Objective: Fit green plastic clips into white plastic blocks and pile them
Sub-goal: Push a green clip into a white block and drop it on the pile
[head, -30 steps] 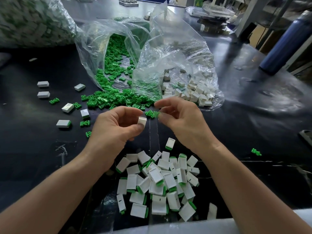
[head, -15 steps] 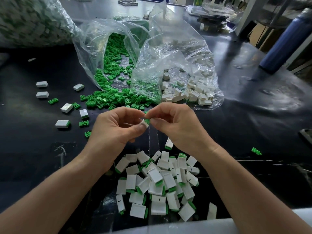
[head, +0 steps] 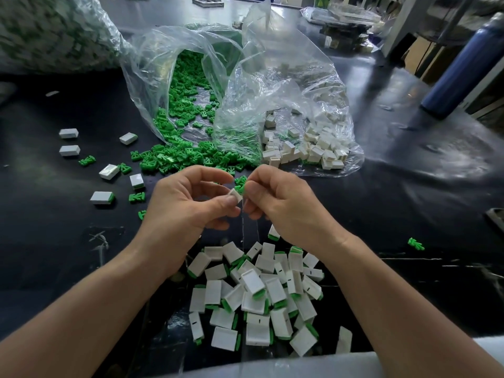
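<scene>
Between both hands (head: 185,205), clip (head: 241,188) against block (head: 235,195).

A black table (head: 409,203) carries two clear plastic bags lying open and touching: a left bag (head: 152,77) and a right bag (head: 286,85). A large filled bag (head: 49,31) sits at the far left. A blue bottle (head: 463,64) stands at the far right, near a cardboard box (head: 420,55).
</scene>
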The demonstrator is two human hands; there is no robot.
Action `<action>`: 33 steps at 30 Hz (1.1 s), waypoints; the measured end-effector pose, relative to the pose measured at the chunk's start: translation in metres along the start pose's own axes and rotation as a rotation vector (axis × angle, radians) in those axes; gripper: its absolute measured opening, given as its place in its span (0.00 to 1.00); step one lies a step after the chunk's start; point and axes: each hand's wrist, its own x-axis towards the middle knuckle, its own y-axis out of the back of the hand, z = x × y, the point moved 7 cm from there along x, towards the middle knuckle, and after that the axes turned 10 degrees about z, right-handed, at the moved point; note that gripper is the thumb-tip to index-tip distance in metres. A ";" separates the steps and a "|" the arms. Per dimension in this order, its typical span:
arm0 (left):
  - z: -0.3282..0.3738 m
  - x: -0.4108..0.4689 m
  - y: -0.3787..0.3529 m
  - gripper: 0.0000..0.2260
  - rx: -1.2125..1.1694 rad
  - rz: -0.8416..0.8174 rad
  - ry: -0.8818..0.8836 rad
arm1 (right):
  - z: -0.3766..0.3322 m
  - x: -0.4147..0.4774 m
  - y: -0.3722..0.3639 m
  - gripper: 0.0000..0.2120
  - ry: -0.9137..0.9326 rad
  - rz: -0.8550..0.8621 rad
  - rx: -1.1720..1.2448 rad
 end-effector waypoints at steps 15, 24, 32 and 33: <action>0.002 -0.001 -0.001 0.13 0.014 -0.017 -0.038 | -0.005 -0.003 0.000 0.13 0.029 -0.102 -0.205; 0.003 -0.001 -0.002 0.14 -0.025 -0.056 0.003 | -0.003 -0.004 0.000 0.14 -0.020 -0.113 -0.045; 0.003 -0.002 0.003 0.16 -0.051 -0.036 0.000 | -0.007 -0.007 -0.006 0.15 0.050 -0.078 -0.088; 0.004 -0.002 0.003 0.16 -0.044 -0.038 -0.016 | -0.008 -0.008 -0.006 0.16 0.060 -0.078 -0.094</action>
